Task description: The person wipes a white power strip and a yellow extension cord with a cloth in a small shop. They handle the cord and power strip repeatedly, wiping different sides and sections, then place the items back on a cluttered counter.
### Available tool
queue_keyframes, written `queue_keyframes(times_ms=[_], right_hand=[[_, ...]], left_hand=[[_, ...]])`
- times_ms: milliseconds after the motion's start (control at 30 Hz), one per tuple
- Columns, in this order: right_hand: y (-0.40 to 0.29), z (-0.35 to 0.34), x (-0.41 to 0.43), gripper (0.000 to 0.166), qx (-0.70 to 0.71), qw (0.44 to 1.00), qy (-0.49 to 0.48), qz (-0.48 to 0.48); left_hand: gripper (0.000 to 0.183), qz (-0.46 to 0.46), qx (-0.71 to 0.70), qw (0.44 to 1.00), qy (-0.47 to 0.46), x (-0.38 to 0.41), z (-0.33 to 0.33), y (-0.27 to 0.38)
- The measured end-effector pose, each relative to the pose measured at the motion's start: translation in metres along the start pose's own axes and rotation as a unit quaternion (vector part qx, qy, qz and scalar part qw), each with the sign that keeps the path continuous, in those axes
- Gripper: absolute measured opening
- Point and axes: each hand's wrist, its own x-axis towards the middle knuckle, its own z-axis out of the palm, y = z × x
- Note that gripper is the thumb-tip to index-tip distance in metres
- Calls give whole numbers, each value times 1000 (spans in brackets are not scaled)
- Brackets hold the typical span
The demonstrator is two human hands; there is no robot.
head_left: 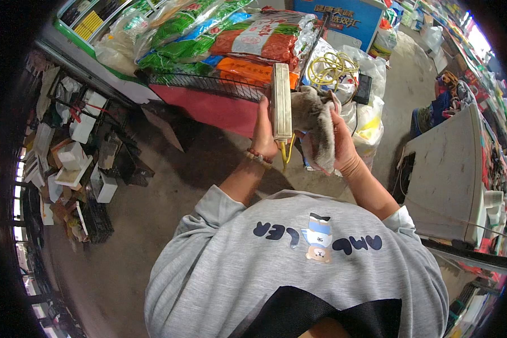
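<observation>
My left hand (pixel 263 126) grips a long white power strip (pixel 282 101), held upright on edge with its narrow side facing me. A yellow cord (pixel 284 156) comes out of its lower end. Grey fluffy cloth (pixel 319 122) hangs bunched in my right hand (pixel 342 139), close to the strip's right side; whether the two touch is hard to tell. Beyond my hands, a loose coil of yellow cord (pixel 333 69) lies on white plastic bags (pixel 371 112). Next to the coil is a black box-shaped device (pixel 364 89).
A wire rack (pixel 211 85) with red and green plastic packages (pixel 257 40) stands ahead. Behind it is a blue printed box (pixel 342 19). Foam and cardboard scraps (pixel 74 162) are piled at left on the concrete floor (pixel 152 245). A white cabinet (pixel 443 173) stands at right.
</observation>
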Motion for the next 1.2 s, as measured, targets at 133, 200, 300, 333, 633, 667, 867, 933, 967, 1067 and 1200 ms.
queue_keyframes(times_ms=[133, 200, 300, 333, 633, 667, 867, 933, 967, 1067, 1200], right_hand=[[15, 3, 4, 32, -150, 987, 40, -45], [21, -5, 11, 34, -284, 957, 54, -23], [23, -1, 9, 39, -372, 925, 63, -48], [23, -3, 10, 38, -359, 929, 62, -63], [24, 23, 16, 30, -344, 918, 133, -144], [22, 21, 13, 30, -367, 915, 117, -122], [21, 4, 10, 27, -403, 907, 52, -108], [20, -7, 11, 28, -418, 905, 53, -50], [19, -10, 9, 28, -425, 903, 56, -22], [24, 4, 13, 24, -486, 865, 104, -71], [31, -10, 36, 33, -420, 875, 186, -156]], left_hand=[[55, 13, -20, 999, -25, 16, -6, -9], [57, 5, -27, 999, -31, 18, -7, -13], [62, 23, -14, 997, -67, 23, -5, -19], [65, 30, -3, 997, -77, 25, -5, -21], [63, 104, 51, 993, -20, 36, -11, -30], [65, 85, 26, 994, -58, 41, -15, -24], [71, 54, 36, 996, -62, 30, -1, -13], [70, 15, 11, 996, -84, 27, 8, -11], [70, -13, -8, 996, -93, 22, 8, -9], [72, 3, 11, 991, -132, 36, -19, -19], [54, 80, 22, 996, -28, 41, -13, -28]])
